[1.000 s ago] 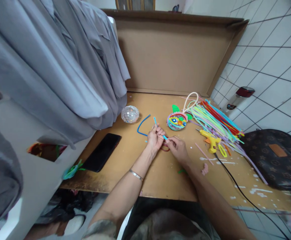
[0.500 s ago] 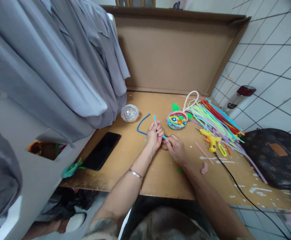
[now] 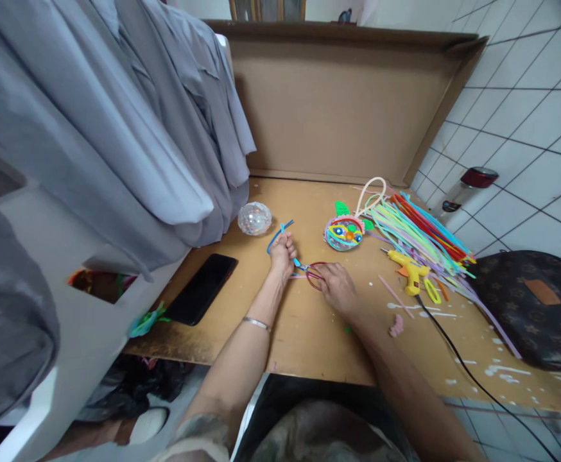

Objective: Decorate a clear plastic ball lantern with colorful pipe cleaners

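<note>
My left hand (image 3: 283, 253) is closed round a light blue pipe cleaner (image 3: 296, 262), whose ends stick out above and below the fist. Red-handled scissors (image 3: 313, 276) are in my right hand (image 3: 337, 286), their blades close to the lower end of that strip. A darker blue bent pipe cleaner (image 3: 273, 240) lies just behind my left hand. Further back stand a clear faceted ball (image 3: 254, 219) and a decorated ball (image 3: 342, 233) with eyes, an orange nose, green ears and a cream loop.
Coloured pipe cleaners (image 3: 420, 231), a yellow glue gun (image 3: 411, 272) with a black cable and a dark bag (image 3: 531, 308) lie at the right. A black phone (image 3: 202, 289) is at the left. Cardboard (image 3: 348, 102) stands behind; grey cloth (image 3: 165, 128) hangs at the left.
My right hand has let go of the light blue strip and taken up the red-handled scissors. My left hand has shifted left with the strip, nearer the darker blue one.
</note>
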`<state>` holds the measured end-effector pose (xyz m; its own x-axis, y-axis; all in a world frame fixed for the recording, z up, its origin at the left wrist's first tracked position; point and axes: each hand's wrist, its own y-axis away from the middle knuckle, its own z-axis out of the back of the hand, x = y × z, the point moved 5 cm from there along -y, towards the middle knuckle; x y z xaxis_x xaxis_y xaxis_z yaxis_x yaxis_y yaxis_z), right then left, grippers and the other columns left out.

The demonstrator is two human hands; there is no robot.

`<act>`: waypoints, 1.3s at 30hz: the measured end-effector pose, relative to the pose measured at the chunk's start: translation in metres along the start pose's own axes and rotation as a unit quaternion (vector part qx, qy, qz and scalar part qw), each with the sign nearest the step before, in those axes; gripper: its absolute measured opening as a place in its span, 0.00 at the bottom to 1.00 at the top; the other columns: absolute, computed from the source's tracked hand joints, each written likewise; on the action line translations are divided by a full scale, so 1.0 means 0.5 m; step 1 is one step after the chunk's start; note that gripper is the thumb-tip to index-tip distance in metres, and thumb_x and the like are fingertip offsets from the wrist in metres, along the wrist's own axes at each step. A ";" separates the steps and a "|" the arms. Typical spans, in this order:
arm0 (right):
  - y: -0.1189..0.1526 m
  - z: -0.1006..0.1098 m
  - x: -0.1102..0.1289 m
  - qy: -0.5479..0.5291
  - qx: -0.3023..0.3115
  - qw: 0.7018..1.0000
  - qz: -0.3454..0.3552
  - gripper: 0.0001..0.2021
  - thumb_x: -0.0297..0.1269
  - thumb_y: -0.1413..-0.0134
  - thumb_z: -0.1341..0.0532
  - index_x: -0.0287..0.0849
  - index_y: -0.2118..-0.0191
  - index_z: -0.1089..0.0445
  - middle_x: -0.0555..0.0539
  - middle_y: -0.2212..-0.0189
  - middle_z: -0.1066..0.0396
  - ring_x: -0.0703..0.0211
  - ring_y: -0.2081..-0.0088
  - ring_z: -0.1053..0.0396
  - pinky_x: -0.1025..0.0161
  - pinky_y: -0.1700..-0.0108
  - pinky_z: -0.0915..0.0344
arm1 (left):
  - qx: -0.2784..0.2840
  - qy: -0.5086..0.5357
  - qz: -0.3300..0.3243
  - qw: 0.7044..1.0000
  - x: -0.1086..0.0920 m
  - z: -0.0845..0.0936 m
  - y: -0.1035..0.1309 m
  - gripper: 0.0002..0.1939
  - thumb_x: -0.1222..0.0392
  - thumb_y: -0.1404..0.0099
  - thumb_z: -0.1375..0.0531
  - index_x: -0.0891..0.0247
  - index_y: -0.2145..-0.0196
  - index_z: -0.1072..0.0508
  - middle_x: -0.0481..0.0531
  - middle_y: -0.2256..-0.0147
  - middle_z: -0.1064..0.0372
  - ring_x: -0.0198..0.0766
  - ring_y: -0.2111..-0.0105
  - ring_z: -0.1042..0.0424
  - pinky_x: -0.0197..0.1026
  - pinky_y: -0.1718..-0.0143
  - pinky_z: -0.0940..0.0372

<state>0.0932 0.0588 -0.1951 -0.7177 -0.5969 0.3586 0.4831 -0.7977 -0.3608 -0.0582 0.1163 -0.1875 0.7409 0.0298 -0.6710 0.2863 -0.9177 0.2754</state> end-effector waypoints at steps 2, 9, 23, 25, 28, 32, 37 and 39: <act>-0.001 0.000 -0.001 0.010 0.010 1.000 -0.012 0.18 0.25 0.43 0.47 0.41 0.49 0.29 0.39 0.54 0.27 0.49 0.53 0.34 0.55 0.50 0.39 | -0.043 0.005 -0.003 0.999 -0.001 0.015 -0.012 0.09 0.66 0.33 0.47 0.65 0.72 0.37 0.37 0.85 0.54 0.23 0.88 0.57 0.27 0.86 0.59; 0.005 0.017 -0.021 0.026 0.015 0.999 -0.042 0.16 0.27 0.49 0.41 0.42 0.54 0.26 0.41 0.60 0.25 0.50 0.57 0.31 0.56 0.54 0.40 | -0.087 -0.005 -0.015 0.996 -0.003 0.038 -0.036 0.07 0.68 0.37 0.46 0.64 0.73 0.38 0.36 0.85 0.52 0.24 0.88 0.53 0.28 0.83 0.48; 0.006 0.057 -0.041 -0.621 -0.014 0.754 -0.215 0.28 0.47 0.63 0.27 0.43 0.53 0.28 0.49 0.69 0.28 0.66 0.74 0.35 0.67 0.72 0.41 | 0.180 -0.056 0.089 0.978 0.018 -0.033 0.008 0.09 0.59 0.35 0.39 0.67 0.69 0.32 0.35 0.84 0.59 0.22 0.88 0.60 0.27 0.86 0.63; 0.005 0.057 -0.027 -0.645 0.004 0.737 -0.201 0.30 0.54 0.63 0.28 0.42 0.54 0.28 0.48 0.70 0.27 0.64 0.74 0.35 0.65 0.70 0.39 | 0.217 -0.066 0.097 0.969 0.023 -0.044 0.022 0.09 0.58 0.34 0.40 0.67 0.66 0.31 0.36 0.84 0.58 0.22 0.88 0.61 0.27 0.86 0.64; 0.005 0.052 -0.013 -0.672 0.039 0.714 -0.192 0.35 0.62 0.59 0.32 0.42 0.50 0.30 0.44 0.68 0.25 0.59 0.71 0.31 0.60 0.65 0.34 | 0.243 -0.083 0.093 0.962 0.028 -0.052 0.035 0.09 0.56 0.34 0.40 0.65 0.66 0.33 0.36 0.85 0.56 0.23 0.88 0.60 0.27 0.86 0.64; 0.007 0.046 -0.015 -0.668 0.059 0.717 -0.191 0.33 0.60 0.52 0.36 0.45 0.44 0.35 0.43 0.64 0.23 0.53 0.65 0.26 0.54 0.57 0.32 | 0.253 -0.110 0.094 0.957 0.036 -0.053 0.040 0.13 0.52 0.36 0.38 0.64 0.68 0.35 0.36 0.85 0.56 0.22 0.88 0.60 0.27 0.86 0.63; 0.007 0.042 -0.013 -0.650 0.078 0.740 -0.152 0.36 0.66 0.50 0.41 0.45 0.42 0.36 0.40 0.61 0.24 0.49 0.60 0.26 0.51 0.55 0.33 | 0.274 -0.128 0.078 0.950 0.043 -0.059 0.044 0.18 0.45 0.40 0.36 0.63 0.65 0.34 0.35 0.85 0.55 0.22 0.88 0.62 0.28 0.86 0.64; 0.005 0.047 -0.008 -0.634 0.070 0.757 -0.140 0.37 0.68 0.50 0.44 0.44 0.43 0.36 0.40 0.62 0.24 0.50 0.60 0.26 0.53 0.56 0.33 | 0.276 -0.138 0.057 0.949 0.043 -0.060 0.044 0.19 0.45 0.42 0.35 0.62 0.65 0.34 0.35 0.85 0.54 0.22 0.88 0.61 0.28 0.86 0.64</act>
<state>0.1092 0.0572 -0.1773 0.2141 0.0669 0.9745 0.5131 -0.8566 -0.0539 -0.0176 0.1087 -0.1751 0.5388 -0.1165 -0.8343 -0.2044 -0.9789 0.0047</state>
